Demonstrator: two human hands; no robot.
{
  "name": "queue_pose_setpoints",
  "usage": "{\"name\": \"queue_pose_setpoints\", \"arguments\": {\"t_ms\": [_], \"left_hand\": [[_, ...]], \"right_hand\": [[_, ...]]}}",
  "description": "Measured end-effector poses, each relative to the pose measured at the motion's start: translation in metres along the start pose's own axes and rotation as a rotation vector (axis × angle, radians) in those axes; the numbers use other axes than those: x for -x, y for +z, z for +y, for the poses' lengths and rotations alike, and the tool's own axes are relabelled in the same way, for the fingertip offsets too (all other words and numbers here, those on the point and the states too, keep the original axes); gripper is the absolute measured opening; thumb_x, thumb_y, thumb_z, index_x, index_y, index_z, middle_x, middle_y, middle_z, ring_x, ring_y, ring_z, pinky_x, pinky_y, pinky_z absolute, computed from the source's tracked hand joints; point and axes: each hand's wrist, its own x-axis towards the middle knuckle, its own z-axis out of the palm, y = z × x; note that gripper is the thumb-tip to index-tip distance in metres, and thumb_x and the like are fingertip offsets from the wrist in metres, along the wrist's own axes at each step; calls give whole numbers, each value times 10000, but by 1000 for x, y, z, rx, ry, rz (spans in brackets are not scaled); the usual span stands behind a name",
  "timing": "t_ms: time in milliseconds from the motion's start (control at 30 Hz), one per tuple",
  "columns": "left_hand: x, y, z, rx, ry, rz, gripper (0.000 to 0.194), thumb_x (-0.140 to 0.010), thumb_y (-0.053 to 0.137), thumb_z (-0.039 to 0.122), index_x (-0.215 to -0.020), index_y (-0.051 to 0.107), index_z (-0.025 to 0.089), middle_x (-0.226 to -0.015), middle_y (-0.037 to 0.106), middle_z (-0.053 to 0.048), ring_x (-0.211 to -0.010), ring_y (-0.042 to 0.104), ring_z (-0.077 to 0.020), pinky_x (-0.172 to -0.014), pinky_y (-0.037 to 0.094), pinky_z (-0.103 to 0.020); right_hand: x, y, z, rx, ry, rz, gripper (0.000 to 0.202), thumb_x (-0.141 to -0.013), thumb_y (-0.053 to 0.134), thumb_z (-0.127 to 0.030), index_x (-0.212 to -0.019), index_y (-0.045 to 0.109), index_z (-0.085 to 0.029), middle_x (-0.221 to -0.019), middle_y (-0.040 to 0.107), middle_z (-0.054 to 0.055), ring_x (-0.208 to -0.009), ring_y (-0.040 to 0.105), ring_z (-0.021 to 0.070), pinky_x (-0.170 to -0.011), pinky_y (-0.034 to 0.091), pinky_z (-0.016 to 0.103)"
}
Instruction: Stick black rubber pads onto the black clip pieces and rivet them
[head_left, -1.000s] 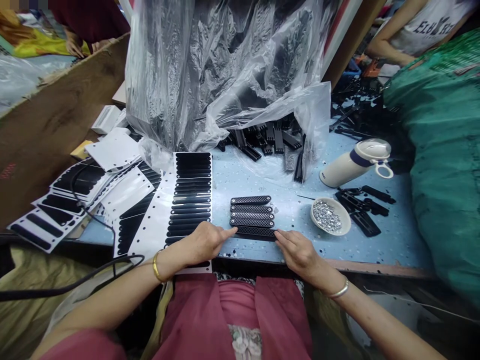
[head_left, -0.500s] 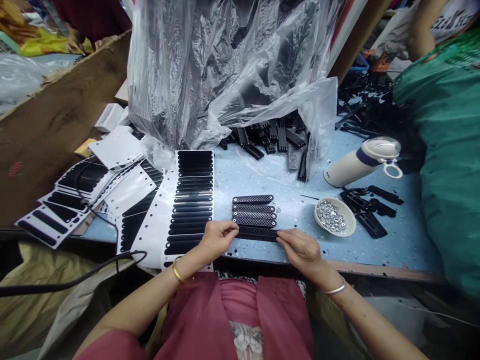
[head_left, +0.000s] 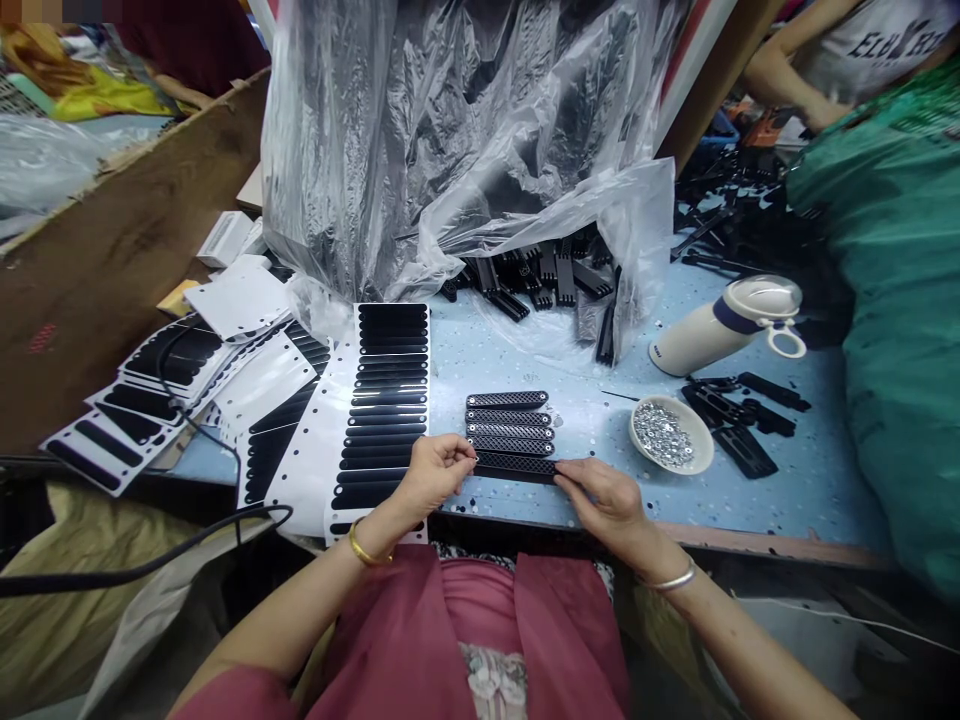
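Note:
A black textured strip (head_left: 517, 466) lies on the blue table near its front edge, between my two hands. My left hand (head_left: 441, 468) is closed at the strip's left end, with a tiny shiny piece at its fingertips. My right hand (head_left: 600, 492) pinches the strip's right end. Just beyond it, several similar patterned strips (head_left: 510, 418) lie in a row, with small metal pieces at their ends. To the right stands a white bowl (head_left: 703, 462) of small metal pieces. Left of the strips is a white sheet (head_left: 346, 375) carrying black strip-shaped stickers.
A pale bottle (head_left: 694, 338) lies tilted behind the bowl, with black parts (head_left: 739, 440) to its front right. Clear plastic (head_left: 480, 200) covers a pile of black parts at the back. More sticker sheets (head_left: 259, 385) spread leftward. A person in green is at right.
The tiny shiny piece now shows at my left fingertips, which have shifted slightly off the strip's end. My right hand keeps its pinch. At the upper right, a person's arm has moved.

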Motion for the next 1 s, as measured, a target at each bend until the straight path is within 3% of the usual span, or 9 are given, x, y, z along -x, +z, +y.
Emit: {"name": "queue_pose_setpoints", "arguments": {"t_ms": [267, 767, 1000], "left_hand": [[3, 0, 2, 35, -10, 39, 145, -675, 633, 257, -688, 596, 117, -535, 619, 5, -341, 515, -64, -358, 377, -155], [2, 7, 3, 13, -26, 102, 148, -641, 679, 241, -646, 578, 132, -507, 577, 34, -331, 501, -69, -330, 363, -157], [6, 3, 5, -58, 23, 133, 164, -686, 639, 286, -667, 575, 136, -525, 585, 19, -349, 506, -70, -347, 358, -161]], "right_hand": [[0, 1, 1, -2, -21, 17, 175, -884, 568, -125, -991, 683, -204, -809, 726, 68, -698, 686, 185, -612, 589, 319], [0, 1, 2, -35, -43, 35, 179, -877, 580, -102, -993, 687, -187, -822, 726, 78, -718, 686, 185, -630, 587, 316], [4, 1, 6, -38, 28, 8, 137, -886, 580, -144, -978, 668, -193, -821, 721, 64, -726, 684, 183, -654, 573, 312]]}}
